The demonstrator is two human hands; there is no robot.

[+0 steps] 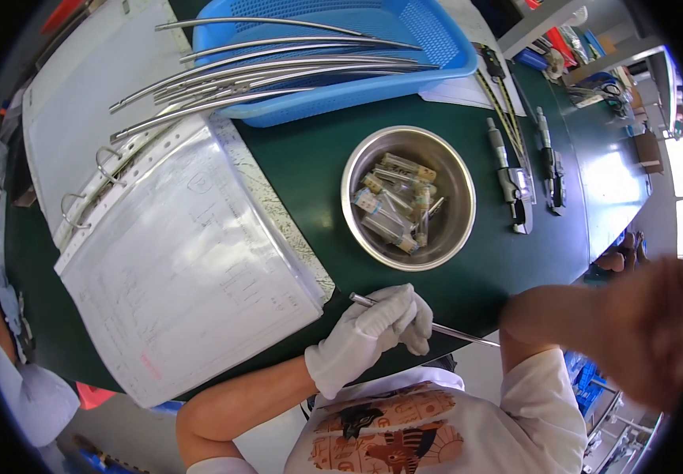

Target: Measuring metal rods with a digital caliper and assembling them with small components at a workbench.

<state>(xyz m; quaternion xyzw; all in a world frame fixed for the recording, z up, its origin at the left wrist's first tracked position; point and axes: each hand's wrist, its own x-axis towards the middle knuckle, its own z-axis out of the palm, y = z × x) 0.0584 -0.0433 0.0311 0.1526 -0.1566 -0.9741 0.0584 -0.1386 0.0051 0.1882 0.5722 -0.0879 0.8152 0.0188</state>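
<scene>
My left hand (373, 336), in a white glove, is closed around a thin metal tube (462, 335) at the table's near edge. One end of the tube sticks out past the fingers toward the upper left; the other runs down to the right, in front of my shirt. Raised close to the camera at the far right, my bare right hand (658, 332) is smeared by motion, so its fingers cannot be made out. Just beyond my left hand stands a round steel bowl (351, 225) holding several small clear vials (395, 201) with yellowish ends.
A blue plastic basket (278, 113) at the back carries several long metal tubes (278, 65), their ends jutting out leftward. An open ring binder (191, 268) with sleeved pages covers the left side. Two micrometers (515, 189) (553, 170) lie right of the bowl on the green tabletop (294, 170).
</scene>
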